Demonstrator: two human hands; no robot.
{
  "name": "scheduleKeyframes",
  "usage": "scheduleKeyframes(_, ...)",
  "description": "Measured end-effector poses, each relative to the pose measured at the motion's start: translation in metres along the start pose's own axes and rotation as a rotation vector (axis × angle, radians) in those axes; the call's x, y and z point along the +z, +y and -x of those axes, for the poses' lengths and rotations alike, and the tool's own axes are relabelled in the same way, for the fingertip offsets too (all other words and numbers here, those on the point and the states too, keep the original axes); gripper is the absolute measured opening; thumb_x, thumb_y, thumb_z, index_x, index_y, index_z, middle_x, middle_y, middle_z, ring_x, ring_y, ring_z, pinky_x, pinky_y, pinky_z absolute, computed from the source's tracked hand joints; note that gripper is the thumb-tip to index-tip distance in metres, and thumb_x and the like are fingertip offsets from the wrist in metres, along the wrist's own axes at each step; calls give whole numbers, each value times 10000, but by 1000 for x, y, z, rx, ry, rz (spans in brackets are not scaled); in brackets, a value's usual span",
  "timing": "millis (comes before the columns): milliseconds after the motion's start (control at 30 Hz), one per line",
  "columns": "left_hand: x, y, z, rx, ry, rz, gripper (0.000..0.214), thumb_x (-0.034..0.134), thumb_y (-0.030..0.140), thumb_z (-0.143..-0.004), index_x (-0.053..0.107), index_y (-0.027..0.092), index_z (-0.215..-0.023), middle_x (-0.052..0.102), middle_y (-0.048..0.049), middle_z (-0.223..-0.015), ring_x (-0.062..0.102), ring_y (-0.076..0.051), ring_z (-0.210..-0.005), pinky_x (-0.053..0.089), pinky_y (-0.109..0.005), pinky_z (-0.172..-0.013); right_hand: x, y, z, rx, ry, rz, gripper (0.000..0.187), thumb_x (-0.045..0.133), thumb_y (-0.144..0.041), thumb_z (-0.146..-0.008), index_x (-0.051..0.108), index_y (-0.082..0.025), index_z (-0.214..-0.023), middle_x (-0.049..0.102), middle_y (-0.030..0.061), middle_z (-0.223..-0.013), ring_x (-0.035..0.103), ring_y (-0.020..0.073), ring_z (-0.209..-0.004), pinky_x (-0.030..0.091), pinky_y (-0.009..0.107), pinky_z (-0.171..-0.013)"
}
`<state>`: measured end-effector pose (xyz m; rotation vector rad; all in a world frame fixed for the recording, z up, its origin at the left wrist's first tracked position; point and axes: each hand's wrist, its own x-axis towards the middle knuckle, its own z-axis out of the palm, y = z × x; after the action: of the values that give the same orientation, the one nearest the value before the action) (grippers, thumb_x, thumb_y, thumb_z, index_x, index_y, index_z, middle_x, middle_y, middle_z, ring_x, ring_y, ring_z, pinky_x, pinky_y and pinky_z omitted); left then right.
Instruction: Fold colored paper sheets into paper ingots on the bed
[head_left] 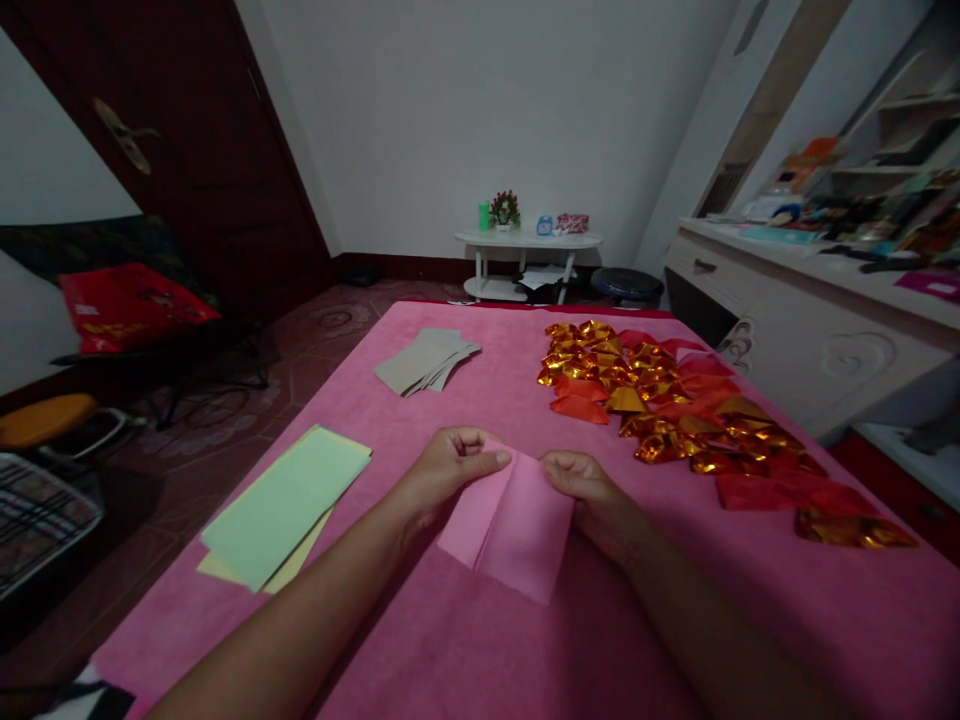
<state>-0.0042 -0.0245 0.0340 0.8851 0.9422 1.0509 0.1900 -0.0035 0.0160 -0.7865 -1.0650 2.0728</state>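
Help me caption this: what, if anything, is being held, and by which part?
Folded pink paper: the left hand grips the left part of its far edge, the right hand its far right corner.

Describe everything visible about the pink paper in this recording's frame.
The pink paper is thin-looking, plain and matte, with a lengthwise fold line dividing a narrower left panel from a wider right one. The left hand grips its upper left part, thumb on top; the right hand pinches its upper right corner. It slants over the pink cloth; whether its lower edge touches is unclear.
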Motion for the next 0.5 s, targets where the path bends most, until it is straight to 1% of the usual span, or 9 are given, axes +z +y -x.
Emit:
scheduleKeyframes(133,-2,-1,-1,-9,-49,-141,309,809,328,-604,699,115,-799,679,-54,-712,607,-135,-605,458,-247,-595,4,-3,0,7,25,100,339,753,-441,-674,674,-128,-777,633,16,-614,513,95,-501,349,213,-503)
scheduleKeyframes(200,-1,-3,-3,25,-53,-228,333,821,337,-577,707,112,-794,676,-52,-708,599,-131,-614,445,-232,-584,6,-3,-1,22,42,187,336,764,-441,-658,676,-133,-761,625,6,-606,504,93,-505,339,212,-500)
scheduleKeyframes(267,0,-5,-4,60,-37,-289,348,832,345,-552,707,114,-780,665,-39,-687,578,-117,-594,419,-213,-552,8,-3,-1,-12,69,291,315,778,-427,-637,672,-137,-698,595,-11,-583,483,89,-519,322,209,-501)
scheduleKeyframes(333,2,-6,-5,65,2,-280,356,830,361,-550,694,118,-771,654,-27,-665,558,-104,-561,398,-204,-527,10,-1,-2,-77,129,356,296,781,-410,-631,656,-141,-632,550,-28,-551,445,80,-515,296,209,-493)
scheduleKeyframes(367,3,-6,-5,56,26,-249,358,828,369,-554,683,119,-765,650,-25,-659,552,-101,-547,393,-204,-522,11,0,-2,-104,174,352,289,775,-406,-638,650,-146,-619,537,-32,-541,430,79,-506,288,212,-487)
scheduleKeyframes(433,2,-4,-5,38,61,-157,359,819,380,-571,653,120,-753,645,-28,-657,551,-100,-535,396,-207,-523,13,2,-2,-150,282,283,279,763,-406,-649,638,-159,-616,533,-36,-528,418,84,-479,282,222,-472)
scheduleKeyframes(500,1,-3,-4,36,64,-82,358,821,367,-578,633,123,-761,646,-32,-675,557,-102,-541,402,-210,-532,13,3,-1,-204,375,193,270,759,-405,-651,624,-173,-619,534,-38,-517,419,93,-458,285,231,-458)
